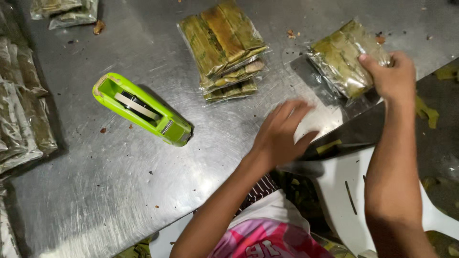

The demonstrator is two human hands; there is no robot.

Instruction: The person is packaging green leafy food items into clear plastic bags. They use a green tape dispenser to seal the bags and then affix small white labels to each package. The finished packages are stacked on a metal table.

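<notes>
My right hand point(394, 75) grips a clear plastic packet of green leaf-wrapped rolls point(343, 56) near the right edge of the steel table point(119, 181), holding it tilted. The packet's loose transparent flap point(320, 102) lies on the table below it. My left hand point(282, 131) rests flat on that flap with fingers spread, holding nothing. A stack of sealed packets of the same rolls point(224, 50) lies just left of my hands.
A bright green tape dispenser point(141, 110) lies on its side at the table's left middle. More filled plastic packets point(21, 110) are piled along the left edge and at the top left point(67, 12). A white plastic chair point(354, 196) stands below the table edge.
</notes>
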